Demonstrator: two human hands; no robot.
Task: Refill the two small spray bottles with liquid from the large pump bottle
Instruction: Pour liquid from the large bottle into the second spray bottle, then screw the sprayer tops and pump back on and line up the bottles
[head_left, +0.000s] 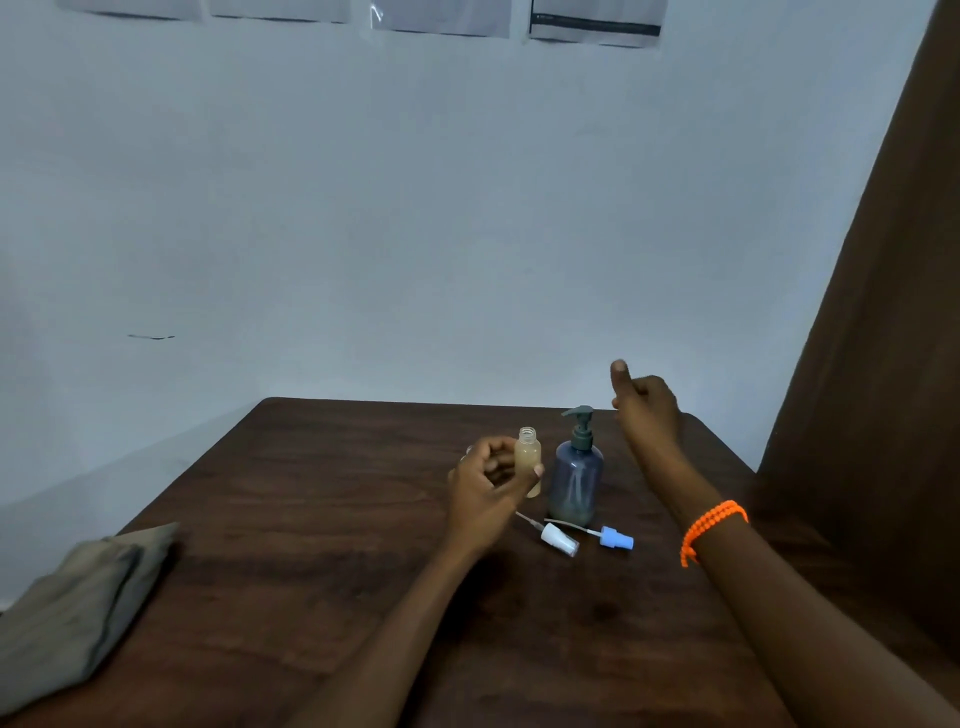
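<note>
Writing on the papers (595, 23) taped high on the wall (415, 208) is showing only as a dark bar, too blurred to read, and neither bottle is showing a readable label. The left hand (488, 480) is curling loosely round the small spray bottle (529, 462), thumb touching its side; the bottle is standing upright with its neck uncapped and pale tan liquid inside. Just to its right the large pump bottle (577, 478), bluish-grey with a dark pump head, is standing on the counter (311, 519). Two spray heads are lying in front of it, each with a thin dip tube: the white spray head (558, 538) and, just beside it, the blue spray head (615, 538). The right hand (647, 410) is hanging raised above the far right of the counter, fingers curled in and thumb pointing up, gripping nothing; an orange bead bracelet (711, 525) is circling that wrist. The counter's far edge is running just behind the bottles, against the wall, and bare wood is lying open to the left and in front. A folded grey cloth (78, 608) is sitting at the near left corner, well apart from the bottles. A brown curtain (883, 364) is hanging along the right side.
</note>
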